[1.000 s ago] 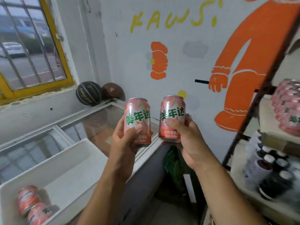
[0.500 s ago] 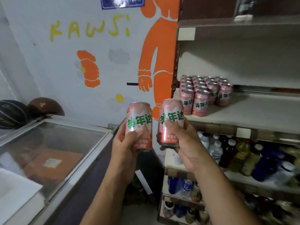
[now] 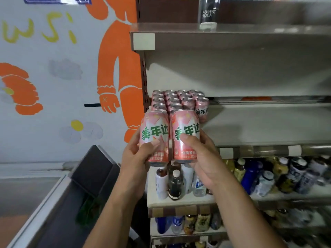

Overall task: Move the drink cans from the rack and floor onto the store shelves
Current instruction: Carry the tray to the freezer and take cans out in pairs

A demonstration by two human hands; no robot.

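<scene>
Gripping one pink can apiece, the two hands hold them upright and side by side, so close that the cans touch or very nearly do. The left hand [image 3: 138, 156] wraps the lower half of the left can [image 3: 154, 133], with its thumb laid across the front. The right hand [image 3: 202, 158] curls round the right can [image 3: 185, 129] in the same way, its thumb pressed on the green lettering. Just beyond the hands, a block of cans [image 3: 179, 99] of the same pink kind stands in rows at the left end of a pale shelf [image 3: 259, 126], which runs on to the right of the hands. Below the hands, the next level down carries bottles [image 3: 268, 176] with mixed caps and labels, blurred toward the right. High above the right hand, a clear bottle [image 3: 208, 11] marked FOREST SODA stands on the top level. Left of the left hand are a chest freezer [image 3: 35, 203] and a wall painted with an orange figure [image 3: 116, 68].
</scene>
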